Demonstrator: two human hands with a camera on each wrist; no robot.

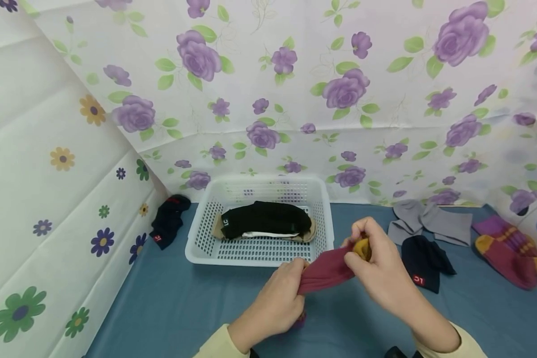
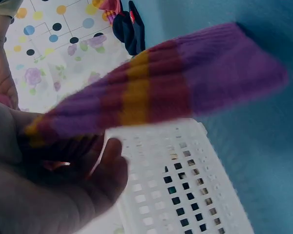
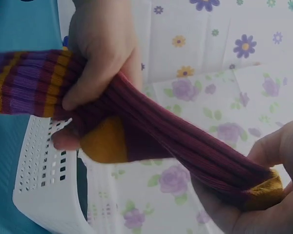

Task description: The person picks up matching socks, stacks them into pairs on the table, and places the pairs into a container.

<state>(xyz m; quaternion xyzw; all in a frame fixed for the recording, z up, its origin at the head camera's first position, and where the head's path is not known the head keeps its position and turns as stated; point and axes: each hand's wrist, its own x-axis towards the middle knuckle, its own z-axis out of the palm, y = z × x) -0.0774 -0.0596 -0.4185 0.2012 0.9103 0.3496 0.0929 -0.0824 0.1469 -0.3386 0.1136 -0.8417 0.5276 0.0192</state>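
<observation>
A maroon sock [image 1: 325, 270] with mustard heel and toe is stretched between both hands in front of the basket. My left hand [image 1: 279, 298] grips it near the ankle. Its striped purple, maroon and yellow cuff [image 2: 161, 83] hangs past that hand in the left wrist view. My right hand [image 1: 382, 273] pinches the mustard toe [image 3: 266, 190]. In the right wrist view the mustard heel [image 3: 105, 141] bulges below the left hand's fingers.
A white plastic basket [image 1: 259, 259] holds folded black, white and beige socks [image 1: 266, 219]. Dark socks [image 1: 167, 221] lie left of it. On the right are grey socks [image 1: 429, 219], navy socks [image 1: 422, 261] and another maroon striped sock [image 1: 510, 253]. Floral sheets [image 1: 268, 99] hang behind.
</observation>
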